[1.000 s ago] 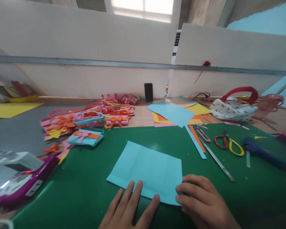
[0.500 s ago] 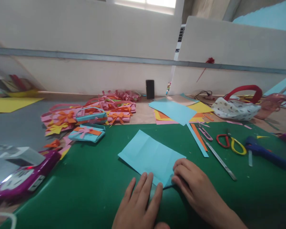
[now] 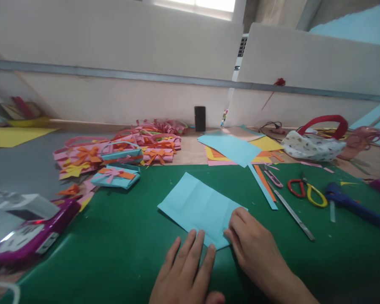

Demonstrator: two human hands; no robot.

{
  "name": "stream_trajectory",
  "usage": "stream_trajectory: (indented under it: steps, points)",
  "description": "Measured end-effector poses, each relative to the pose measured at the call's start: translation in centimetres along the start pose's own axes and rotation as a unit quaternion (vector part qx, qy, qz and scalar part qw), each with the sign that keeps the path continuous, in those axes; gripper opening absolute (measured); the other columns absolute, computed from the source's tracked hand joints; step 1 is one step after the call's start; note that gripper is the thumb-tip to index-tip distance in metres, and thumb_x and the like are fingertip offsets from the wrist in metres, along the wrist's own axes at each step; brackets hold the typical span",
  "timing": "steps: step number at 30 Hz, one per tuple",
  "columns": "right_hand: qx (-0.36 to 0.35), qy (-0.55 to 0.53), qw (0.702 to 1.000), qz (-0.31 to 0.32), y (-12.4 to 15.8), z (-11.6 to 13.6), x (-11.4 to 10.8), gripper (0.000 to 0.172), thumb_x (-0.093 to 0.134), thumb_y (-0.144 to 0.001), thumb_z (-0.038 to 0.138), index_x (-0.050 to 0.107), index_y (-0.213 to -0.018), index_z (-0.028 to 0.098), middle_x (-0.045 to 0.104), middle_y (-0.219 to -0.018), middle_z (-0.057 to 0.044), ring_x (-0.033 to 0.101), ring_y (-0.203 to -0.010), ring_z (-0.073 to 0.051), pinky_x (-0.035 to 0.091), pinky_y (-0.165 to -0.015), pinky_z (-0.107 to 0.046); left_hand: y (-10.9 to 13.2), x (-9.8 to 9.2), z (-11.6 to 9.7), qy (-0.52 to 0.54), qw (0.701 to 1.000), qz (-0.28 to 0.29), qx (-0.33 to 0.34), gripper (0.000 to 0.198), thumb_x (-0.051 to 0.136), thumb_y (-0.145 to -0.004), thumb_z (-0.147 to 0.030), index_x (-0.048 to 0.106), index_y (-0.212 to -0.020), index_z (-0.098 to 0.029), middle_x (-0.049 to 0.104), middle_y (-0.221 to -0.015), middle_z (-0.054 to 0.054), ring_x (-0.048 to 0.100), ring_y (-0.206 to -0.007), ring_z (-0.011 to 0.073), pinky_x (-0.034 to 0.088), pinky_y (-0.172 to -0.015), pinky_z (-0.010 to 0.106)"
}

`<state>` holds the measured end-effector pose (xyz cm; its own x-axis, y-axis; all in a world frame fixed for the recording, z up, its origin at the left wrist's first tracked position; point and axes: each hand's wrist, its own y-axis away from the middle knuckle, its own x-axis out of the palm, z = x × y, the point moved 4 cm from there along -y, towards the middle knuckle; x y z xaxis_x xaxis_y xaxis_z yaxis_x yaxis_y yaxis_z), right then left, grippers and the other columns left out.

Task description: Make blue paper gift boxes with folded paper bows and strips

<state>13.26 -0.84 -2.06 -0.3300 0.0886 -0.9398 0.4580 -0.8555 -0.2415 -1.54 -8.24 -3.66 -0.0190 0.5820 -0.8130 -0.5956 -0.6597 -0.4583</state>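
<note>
A sheet of light blue paper (image 3: 196, 202) with faint crease lines lies on the green mat (image 3: 120, 236). My left hand (image 3: 188, 266) is open, its fingers spread, with the fingertips resting along the paper's near edge. At the right corner my right hand (image 3: 255, 242) has its fingers pinched together on the paper's edge. The bit of paper under those fingers is hidden. Right of the paper lie a blue paper strip (image 3: 262, 185) and an orange strip (image 3: 264, 181), with a silver craft knife (image 3: 294, 213) beside them.
Finished paper bags with bows (image 3: 117, 176) pile up at the back left. A purple device (image 3: 34, 232) sits at the left. Red-and-yellow-handled scissors (image 3: 305, 190), a pink cutter (image 3: 272, 176) and a blue-handled tool (image 3: 354, 204) lie right. A phone (image 3: 200, 118) leans on the back wall.
My right hand has moved slightly left and in over the paper's right edge. The dark gap under the near corner has gone, and the corner lies flatter. My left hand stays put.
</note>
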Motion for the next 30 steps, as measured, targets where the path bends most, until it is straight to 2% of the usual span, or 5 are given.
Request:
stream_trajectory:
  steps: [9, 16, 22, 26, 30]
  points:
    - [-0.007, 0.048, 0.999, -0.017, -0.25, 0.56, 0.09, 0.013, 0.04, -0.085, 0.017, 0.043, -0.073, 0.022, 0.05, -0.079, -0.003, 0.049, -0.066, -0.02, 0.033, -0.055, -0.03, -0.1, 0.0, -0.02, 0.004, 1.0, -0.026, -0.014, 0.059, 0.036, -0.081, -0.064, 0.055, -0.118, -0.023, 0.064, -0.117, 0.006, 0.058, -0.109, 0.0235, 0.046, -0.083, 0.037]
    - [-0.027, 0.077, 0.996, -0.022, -0.24, 0.82, 0.17, 0.013, 0.041, -0.084, 0.014, 0.043, -0.074, 0.022, 0.051, -0.079, -0.003, 0.05, -0.065, -0.021, 0.031, -0.054, -0.03, 0.15, 0.44, 0.07, 0.002, 1.0, -0.004, -0.007, 0.059, 0.032, -0.084, -0.062, 0.054, -0.119, -0.021, 0.06, -0.122, 0.004, 0.055, -0.113, 0.0227, 0.046, -0.084, 0.038]
    - [-0.03, 0.082, 0.996, -0.026, -0.3, 0.84, 0.14, 0.013, 0.043, -0.082, 0.013, 0.044, -0.073, 0.022, 0.052, -0.077, -0.003, 0.051, -0.063, -0.02, 0.033, -0.052, -0.029, -0.06, 0.69, -0.2, -0.02, 1.0, 0.024, 0.004, 0.064, 0.028, -0.084, -0.063, 0.04, -0.132, -0.023, 0.059, -0.124, 0.005, 0.057, -0.11, 0.025, 0.048, -0.08, 0.039]
    - [-0.025, 0.07, 0.997, -0.014, -0.36, 0.8, 0.0, 0.011, 0.045, -0.083, 0.015, 0.045, -0.074, 0.021, 0.052, -0.078, -0.003, 0.052, -0.063, -0.02, 0.035, -0.052, -0.03, -0.14, 0.69, -0.34, -0.028, 0.999, 0.027, 0.014, 0.067, 0.026, -0.082, -0.067, 0.043, -0.13, -0.024, 0.061, -0.122, 0.005, 0.059, -0.107, 0.0269, 0.05, -0.077, 0.04]
    - [0.011, 0.034, 0.999, 0.009, -0.54, 0.15, -0.13, 0.011, 0.052, -0.081, 0.016, 0.044, -0.074, 0.021, 0.053, -0.079, -0.001, 0.053, -0.064, -0.018, 0.038, -0.053, -0.029, -0.73, 0.35, -0.34, -0.035, 0.999, 0.019, 0.026, 0.066, 0.026, -0.081, -0.067, 0.049, -0.126, -0.025, 0.065, -0.115, 0.006, 0.063, -0.1, 0.0277, 0.051, -0.072, 0.04]
